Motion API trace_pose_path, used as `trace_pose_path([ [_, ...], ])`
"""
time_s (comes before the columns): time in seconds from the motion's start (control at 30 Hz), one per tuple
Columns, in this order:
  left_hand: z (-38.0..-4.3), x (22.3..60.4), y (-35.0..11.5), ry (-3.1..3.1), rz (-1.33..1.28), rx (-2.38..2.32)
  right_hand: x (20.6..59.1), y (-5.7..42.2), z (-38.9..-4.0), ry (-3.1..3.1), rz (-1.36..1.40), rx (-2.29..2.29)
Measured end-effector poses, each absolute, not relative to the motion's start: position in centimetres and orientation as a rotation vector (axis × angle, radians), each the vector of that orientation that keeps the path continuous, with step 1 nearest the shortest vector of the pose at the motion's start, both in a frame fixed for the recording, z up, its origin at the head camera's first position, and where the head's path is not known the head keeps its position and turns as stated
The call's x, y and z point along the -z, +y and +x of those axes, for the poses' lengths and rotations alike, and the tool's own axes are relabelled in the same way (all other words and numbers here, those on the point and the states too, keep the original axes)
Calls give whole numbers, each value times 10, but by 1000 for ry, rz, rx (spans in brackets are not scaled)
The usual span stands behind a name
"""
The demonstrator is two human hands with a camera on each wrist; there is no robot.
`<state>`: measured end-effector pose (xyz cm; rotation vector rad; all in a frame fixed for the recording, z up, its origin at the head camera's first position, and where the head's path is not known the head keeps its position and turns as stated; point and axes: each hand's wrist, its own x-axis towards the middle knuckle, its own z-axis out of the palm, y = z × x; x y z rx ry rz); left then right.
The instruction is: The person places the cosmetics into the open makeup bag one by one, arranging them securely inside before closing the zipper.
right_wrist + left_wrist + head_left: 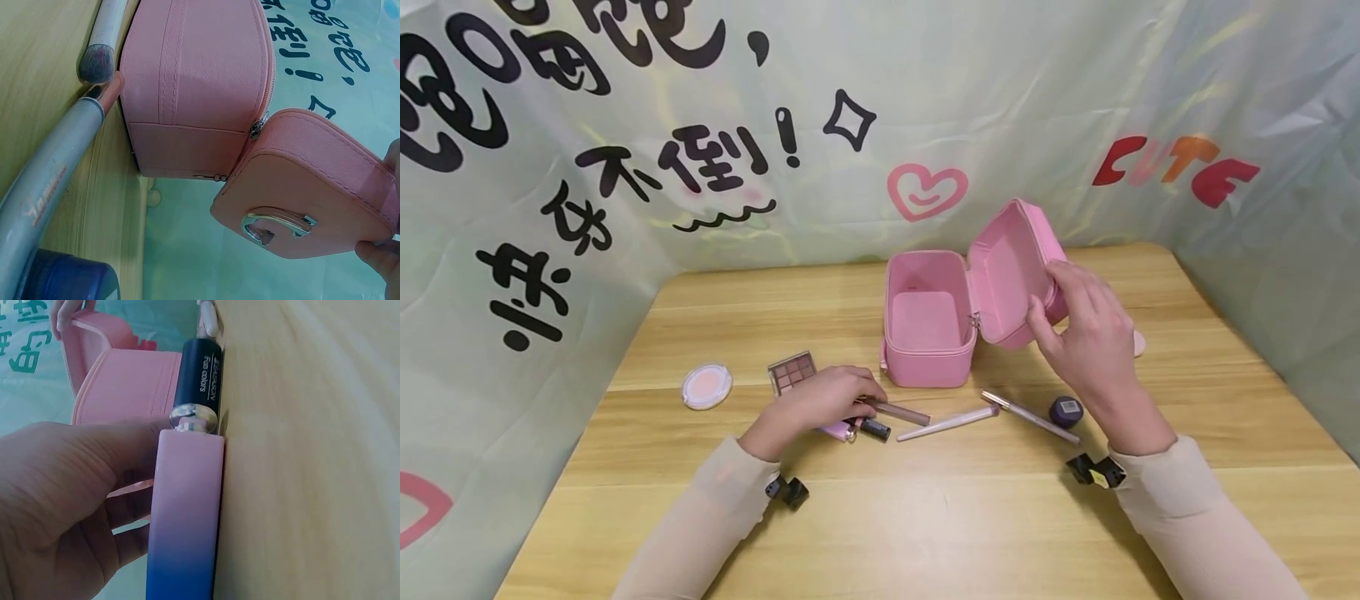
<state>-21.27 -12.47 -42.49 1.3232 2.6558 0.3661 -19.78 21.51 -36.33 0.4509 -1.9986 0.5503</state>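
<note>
A pink cosmetic case (928, 367) stands with its lid (1011, 275) swung out to the right. My right hand (1086, 342) grips the lid's edge, thumb on the near side. My left hand (820, 400) is low over a group of makeup items, its thumb and forefinger about one end of a slim brown tube (906, 413). Below that hand lies a pink lip gloss tube (187, 494) with a black-capped tube (199, 375) beyond it. An eyeshadow palette (792, 372) is partly covered by the hand. The left fingertips are hidden in the left wrist view.
Two makeup brushes, a pale one (947, 423) and a silver one (1033, 418), lie in front of the case. Near the right wrist is a dark blue jar (1066, 411). A round compact (707, 387) sits at the left; a pale round item (1139, 342) shows behind the right hand.
</note>
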Motion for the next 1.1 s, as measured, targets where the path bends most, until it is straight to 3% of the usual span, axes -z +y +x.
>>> trace_pose_path([
  [1.1,-211,409,-134,2808,1397,-459,362,215,-195,-2034,443,-562],
])
